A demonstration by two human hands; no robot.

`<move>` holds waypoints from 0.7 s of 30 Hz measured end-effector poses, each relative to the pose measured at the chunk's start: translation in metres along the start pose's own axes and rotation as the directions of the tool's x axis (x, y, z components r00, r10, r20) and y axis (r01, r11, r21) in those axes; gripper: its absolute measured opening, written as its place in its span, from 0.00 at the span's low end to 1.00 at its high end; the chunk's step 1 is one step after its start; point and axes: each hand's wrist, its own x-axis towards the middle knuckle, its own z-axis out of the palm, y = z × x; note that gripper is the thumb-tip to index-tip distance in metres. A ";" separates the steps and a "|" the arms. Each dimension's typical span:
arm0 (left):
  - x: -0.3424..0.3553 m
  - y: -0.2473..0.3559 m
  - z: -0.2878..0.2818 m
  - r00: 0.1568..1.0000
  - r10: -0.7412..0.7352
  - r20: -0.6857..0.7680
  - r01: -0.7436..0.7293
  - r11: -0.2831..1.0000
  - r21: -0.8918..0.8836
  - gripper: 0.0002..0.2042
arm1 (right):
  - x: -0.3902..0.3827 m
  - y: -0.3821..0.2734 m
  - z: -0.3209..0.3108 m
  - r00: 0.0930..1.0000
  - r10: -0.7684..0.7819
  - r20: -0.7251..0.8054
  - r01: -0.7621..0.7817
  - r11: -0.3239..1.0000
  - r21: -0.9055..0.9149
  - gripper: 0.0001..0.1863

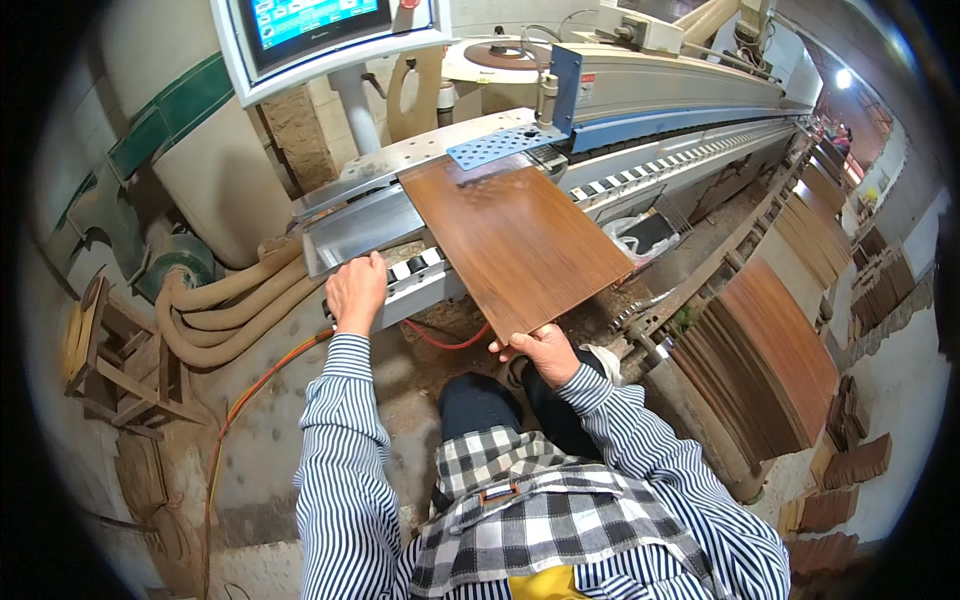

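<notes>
A flat brown wood-grain panel (520, 245) lies tilted across the machine, its far end under the blue perforated plate (505, 145). My right hand (540, 350) grips the panel's near corner, thumb on top and fingers underneath. Closed, with the fingers curled, my left hand (357, 292) rests at the near end of the pale machine rail (415, 295), left of the panel. What lies under its fingers is hidden. The long machine body (690, 95) runs back to the right, with a blue strip and a row of black and white track pads (650, 172).
A control screen (320, 25) stands at the upper left. Thick beige hoses (235, 310) and an orange hose (265, 375) lie at left near a wooden stool (130, 370). At right, stacked brown panels (765, 350) sit by a roller frame (700, 420).
</notes>
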 end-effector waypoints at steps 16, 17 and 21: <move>0.002 -0.003 0.000 0.993 -0.090 0.081 0.083 0.992 0.090 0.22 | -0.007 -0.034 -0.082 0.952 -0.062 -0.300 0.065 0.998 -0.001 0.12; 0.003 -0.003 -0.001 0.992 -0.090 0.090 0.082 0.992 0.095 0.22 | -0.009 -0.039 -0.087 0.937 -0.050 -0.345 0.049 0.999 -0.013 0.12; 0.005 -0.001 0.004 0.995 -0.064 0.078 0.057 0.994 0.091 0.23 | -0.012 -0.045 -0.112 0.874 -0.049 -0.484 0.049 0.999 -0.012 0.15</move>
